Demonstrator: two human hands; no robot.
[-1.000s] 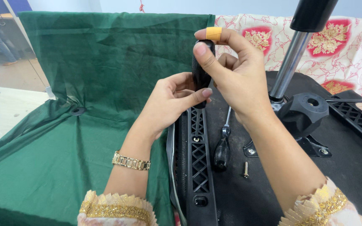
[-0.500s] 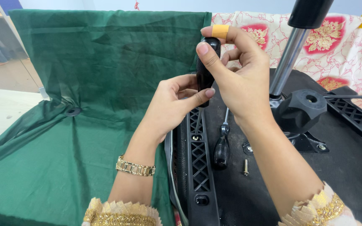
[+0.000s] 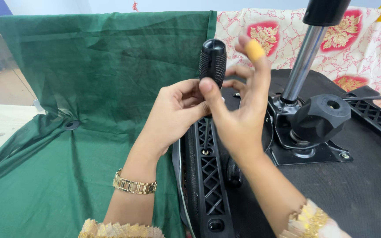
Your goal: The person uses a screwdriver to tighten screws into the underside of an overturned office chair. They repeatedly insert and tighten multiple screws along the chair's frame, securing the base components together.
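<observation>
Left hand [image 3: 179, 110] is gripping the black screwdriver handle [image 3: 212, 59] upright over the chair's black plastic arm bracket [image 3: 208, 176]. Right hand [image 3: 239, 110] is resting its thumb on it, fingers spread loose. Looks mid-screwing; next twist probably needs the tip seated straight.

The left hand [image 3: 177, 110] is bare, with no rings to see. A gold watch band [image 3: 134, 187] made of small shiny links goes around the left wrist. Lower down, the left sleeve [image 3: 120, 230] has a gold edge with little folds, like a frill. The right hand [image 3: 239, 110] is bare too. One of its fingers [image 3: 255, 50] has an orange-yellow strip wrapped around the tip. The right sleeve [image 3: 309, 220] is pale with pink marks and ends in a gold patterned edge.
</observation>
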